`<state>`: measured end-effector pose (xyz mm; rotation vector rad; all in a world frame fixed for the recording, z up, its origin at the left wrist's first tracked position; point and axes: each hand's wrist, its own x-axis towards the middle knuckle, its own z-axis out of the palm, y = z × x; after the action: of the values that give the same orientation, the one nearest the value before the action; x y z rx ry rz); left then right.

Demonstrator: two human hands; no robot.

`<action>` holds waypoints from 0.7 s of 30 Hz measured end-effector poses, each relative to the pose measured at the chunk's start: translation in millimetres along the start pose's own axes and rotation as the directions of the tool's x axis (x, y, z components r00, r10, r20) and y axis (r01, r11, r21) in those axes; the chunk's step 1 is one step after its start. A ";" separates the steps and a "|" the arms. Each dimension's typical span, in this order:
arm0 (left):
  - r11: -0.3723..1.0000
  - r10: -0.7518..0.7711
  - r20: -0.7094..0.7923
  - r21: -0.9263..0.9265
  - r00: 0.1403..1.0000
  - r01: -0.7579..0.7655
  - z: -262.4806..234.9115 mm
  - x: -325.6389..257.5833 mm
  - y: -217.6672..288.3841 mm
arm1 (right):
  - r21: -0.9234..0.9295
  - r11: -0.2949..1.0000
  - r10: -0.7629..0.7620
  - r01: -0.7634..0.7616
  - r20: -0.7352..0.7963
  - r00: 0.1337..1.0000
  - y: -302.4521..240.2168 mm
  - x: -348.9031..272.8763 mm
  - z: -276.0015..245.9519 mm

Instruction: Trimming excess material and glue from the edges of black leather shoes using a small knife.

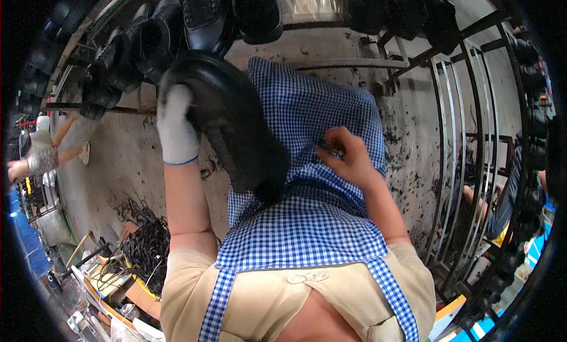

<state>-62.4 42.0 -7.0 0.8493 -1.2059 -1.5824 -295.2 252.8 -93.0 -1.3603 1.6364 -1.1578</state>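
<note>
A large black shoe (221, 100) is held up in front of my lap on the left side, its outline partly blurred. My left hand (178, 126), in a white glove with a blue-edged cuff, grips it from the left; some fingertips are lost against the dark shoe. My bare right hand (348, 153) is apart from the shoe, above the blue checked apron (319, 106) over my knees. Its fingers curl in toward the thumb. A small dark patch shows at the fingertips, too unclear to name.
Black shoes (207, 17) line a metal rack ahead and to the left. Metal rack frames (466, 147) stand at the right. Dark strips (144, 241) lie heaped at the lower left, and dark scraps litter the concrete floor (407, 165). Another person (44, 150) is at the far left.
</note>
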 end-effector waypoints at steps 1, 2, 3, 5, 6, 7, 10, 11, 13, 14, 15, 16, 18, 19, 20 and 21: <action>0.979 -0.040 -0.091 -0.202 0.995 0.021 4.9 -0.8 1.4 | -0.005 1.000 -0.010 0.010 -0.012 1.000 2.6 -6.6 3.6; 0.979 -0.029 -0.082 -0.205 0.996 0.011 13.9 -3.1 3.9 | 0.210 0.978 -0.006 0.010 -0.021 1.000 -0.3 -12.5 7.8; 0.963 -0.089 -0.175 -0.265 0.980 0.040 26.6 -5.8 4.7 | 0.414 0.910 -0.003 0.015 -0.029 1.000 -0.4 -16.8 10.8; 0.943 -0.149 -0.249 -0.327 0.957 0.062 33.3 -13.9 2.7 | 0.450 0.888 0.099 -0.094 0.012 0.995 6.7 -19.9 6.2; 0.923 -0.208 -0.183 -0.362 0.961 0.131 28.5 -19.9 -9.7 | 0.365 0.929 0.005 0.057 -0.166 0.986 2.4 -11.8 1.9; 0.899 -0.262 -0.115 -0.389 0.958 0.200 23.5 -25.9 -22.0 | 0.254 0.947 -0.105 0.195 -0.329 0.938 -0.7 -1.9 -3.6; 0.848 -0.438 0.057 -0.304 0.897 0.433 2.5 -40.5 -48.5 | 0.455 0.838 -0.129 0.301 -0.372 0.919 -8.3 19.0 -46.8; 0.810 -0.485 0.265 -0.223 0.834 0.542 -0.5 -46.0 -54.0 | 0.511 0.776 -0.158 0.368 -0.408 0.899 -15.0 26.6 -57.4; 0.770 -0.516 0.471 -0.110 0.716 0.628 2.1 -53.1 -60.0 | 0.390 0.842 -0.179 0.373 -0.451 0.875 -28.3 44.6 -67.2; 0.721 -0.529 0.506 -0.155 0.681 0.675 12.0 -57.6 -61.0 | 0.273 0.893 -0.198 0.357 -0.475 0.858 -33.1 52.3 -70.0; 0.666 -0.539 0.542 -0.194 0.645 0.720 23.0 -59.2 -62.8 | 0.262 0.894 -0.203 0.364 -0.486 0.850 -33.2 57.5 -73.1; 0.670 -0.534 0.551 -0.187 0.641 0.719 32.5 -56.2 -64.8 | 0.334 0.886 -0.158 0.323 -0.438 0.885 -31.3 62.3 -73.3; 0.687 -0.514 0.399 -0.339 0.759 0.643 58.1 -39.2 -69.5 | 0.451 0.842 -0.062 0.295 -0.462 0.885 -30.2 70.8 -60.5; 0.689 -0.510 0.412 -0.329 0.755 0.645 76.6 -29.5 -69.2 | 0.445 0.842 -0.066 0.305 -0.476 0.877 -21.8 71.8 -53.6; 0.717 -0.490 0.348 -0.360 0.799 0.597 98.7 -20.2 -66.3 | 0.464 0.849 -0.003 0.254 -0.476 0.880 -10.2 70.5 -45.8; 0.741 -0.470 0.284 -0.387 0.836 0.548 117.1 -9.1 -66.2 | 0.483 0.853 0.062 0.200 -0.475 0.878 -0.8 67.4 -40.3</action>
<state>-183.7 91.8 -38.5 0.7780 -0.6676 -2.3173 -345.3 194.6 -76.4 -0.8205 1.4209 -1.9346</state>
